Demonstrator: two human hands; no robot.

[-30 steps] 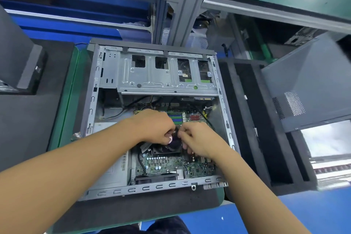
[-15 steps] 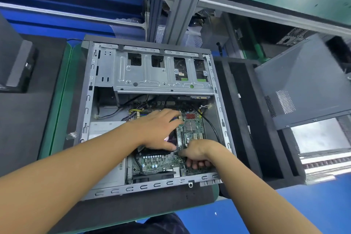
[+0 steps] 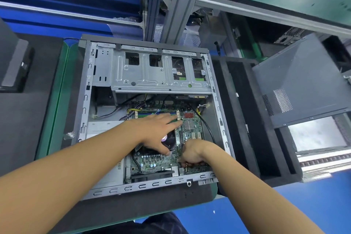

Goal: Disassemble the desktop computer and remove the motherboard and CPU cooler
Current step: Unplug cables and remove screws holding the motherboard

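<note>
Black foam matting covers the tabletop (image 3: pixel 133 207), which has a green border along its left and near edges. An open grey computer case (image 3: pixel 148 186) lies on its side in the middle of the tabletop, close to the near edge. A dark grey side panel (image 3: pixel 296 81) with a perforated patch stands tilted off the tabletop's far right corner. Between it and the case sits a black foam tray (image 3: pixel 237 119) with long slots.

Inside the case, a bare metal drive cage (image 3: pixel 144 76) fills the far end and a silver box (image 3: pixel 112 175) fills the near left corner. The green motherboard (image 3: pixel 157 161) is in the case, in its near right part, just beside the silver box.

The left hand (image 3: pixel 157 131) lies flat over the CPU cooler (image 3: pixel 171 138), fingers straight and spread apart. The fingertips reach the memory slots (image 3: pixel 152 113) and the thumb rests at the cooler's near side. The cooler's black fan shows between thumb and palm, seated on the board.

The right hand (image 3: pixel 191 152) has its fingers curled down tight on the motherboard's near edge, beside the case's near rail. A black cable (image 3: pixel 206 125) loops along the case's right wall.
</note>
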